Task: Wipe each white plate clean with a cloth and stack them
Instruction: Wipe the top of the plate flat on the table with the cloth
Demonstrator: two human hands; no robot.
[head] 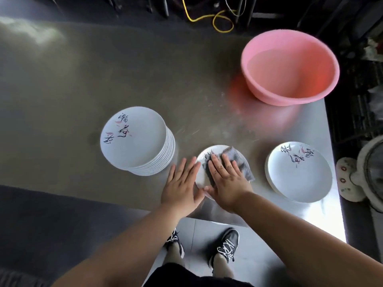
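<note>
1. The wiping step is in hand: the right hand (226, 181) is lying flat, fingers spread, pressing a grey woven cloth (236, 162) onto a single white round plate with brush lettering (202, 175) that is sitting on the brushed steel table (103, 79), near its front edge; nothing is being pinched, the palm is simply bearing down
2. The left hand (182, 187) is also lying open, fingers straight, resting against the plate's left rim and seemingly steadying it; it is closing on nothing
3. A tall stack of matching white plates (136, 141) is standing to the left; a short stack of the same plates (298, 172) is lying to the right, probably the wiped ones; a pink plastic basin holding water (290, 67) is sitting at the far right
4. The next move is probably calling for finishing the wipe, lifting the cloth clear, then gripping the plate by its rim and setting it squarely onto the short stack
</note>
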